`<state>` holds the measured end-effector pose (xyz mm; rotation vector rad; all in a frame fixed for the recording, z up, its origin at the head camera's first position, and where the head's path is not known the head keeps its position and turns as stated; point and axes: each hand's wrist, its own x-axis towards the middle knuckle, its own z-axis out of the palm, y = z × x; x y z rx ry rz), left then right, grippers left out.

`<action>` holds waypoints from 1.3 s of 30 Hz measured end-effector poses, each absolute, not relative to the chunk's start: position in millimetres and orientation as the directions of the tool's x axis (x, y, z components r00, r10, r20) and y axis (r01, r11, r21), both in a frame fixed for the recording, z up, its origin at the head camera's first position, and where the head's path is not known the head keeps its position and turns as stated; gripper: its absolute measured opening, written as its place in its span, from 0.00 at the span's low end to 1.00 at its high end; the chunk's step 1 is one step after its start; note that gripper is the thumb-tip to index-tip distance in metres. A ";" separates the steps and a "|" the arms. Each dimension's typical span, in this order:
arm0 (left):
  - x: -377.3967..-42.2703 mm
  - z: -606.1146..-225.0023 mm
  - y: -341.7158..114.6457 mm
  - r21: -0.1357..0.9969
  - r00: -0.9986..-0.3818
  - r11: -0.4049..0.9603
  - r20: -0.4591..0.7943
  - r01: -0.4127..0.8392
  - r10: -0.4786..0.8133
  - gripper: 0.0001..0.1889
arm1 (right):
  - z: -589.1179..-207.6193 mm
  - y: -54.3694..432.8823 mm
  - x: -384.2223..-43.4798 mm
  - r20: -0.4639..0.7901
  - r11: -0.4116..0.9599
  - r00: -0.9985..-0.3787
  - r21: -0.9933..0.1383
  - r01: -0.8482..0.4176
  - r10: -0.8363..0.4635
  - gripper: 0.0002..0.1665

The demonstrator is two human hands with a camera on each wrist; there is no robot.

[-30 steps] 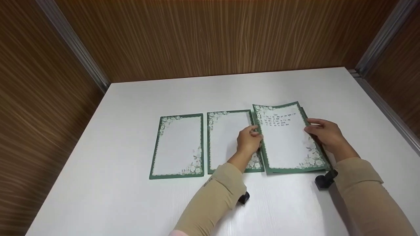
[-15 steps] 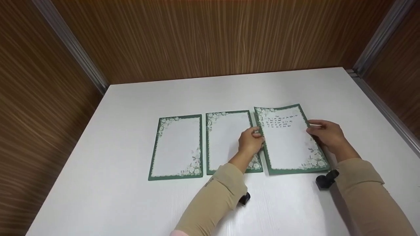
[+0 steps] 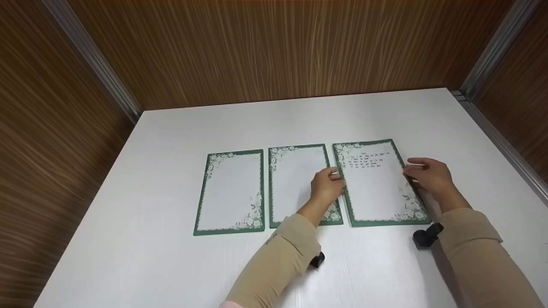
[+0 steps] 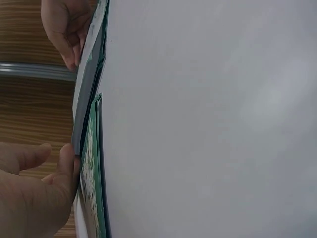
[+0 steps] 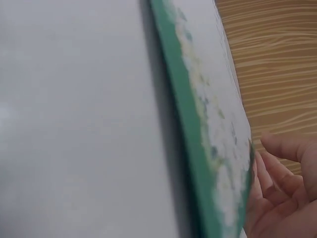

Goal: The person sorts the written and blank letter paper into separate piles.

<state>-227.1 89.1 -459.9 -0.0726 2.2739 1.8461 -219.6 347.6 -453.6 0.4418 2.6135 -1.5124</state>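
On the right of the row lies a handwritten sheet of letter paper (image 3: 368,188), with a green border and white flowers. My left hand (image 3: 326,186) touches its left edge with the fingers; in the left wrist view the hand (image 4: 37,191) has one finger raised off the paper. Beside the right edge is my right hand (image 3: 430,175), fingers spread. Seen from the right wrist, this hand (image 5: 285,193) keeps its thumb apart from the paper, with fingertips by the edge. Lower sheets show under the written one in the left wrist view.
Two matching stacks of unwritten letter paper lie to the left: one in the middle (image 3: 295,184), partly under my left hand and forearm, and one at far left (image 3: 231,192). Wood-grain panels (image 3: 274,51) border the white table (image 3: 141,205) at the back and sides.
The written sheet has come down and now lies flatter, lined up with the sheets under it. My right hand's fingers have loosened from its right edge and shifted slightly right.
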 end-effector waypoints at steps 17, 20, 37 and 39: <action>-224.8 -458.3 85.3 0.971 -0.977 0.168 -0.190 -0.173 0.095 0.21 | -446.9 341.0 -215.4 -0.154 0.462 -0.945 -0.842 0.279 0.290 0.32; -225.3 -458.4 81.6 0.977 -0.977 0.112 -0.193 -0.182 0.094 0.21 | -448.1 336.6 -216.7 -0.148 0.438 -0.934 -0.852 0.288 0.326 0.32; -236.7 -456.8 36.6 0.980 -0.988 0.146 -0.143 -0.134 0.055 0.25 | -448.4 290.2 -224.9 -0.183 0.246 -0.910 -0.926 0.287 0.372 0.40; -238.0 -456.8 29.1 0.980 -0.989 0.148 -0.137 -0.130 0.045 0.25 | -448.3 283.8 -225.7 -0.193 0.218 -0.910 -0.933 0.286 0.366 0.41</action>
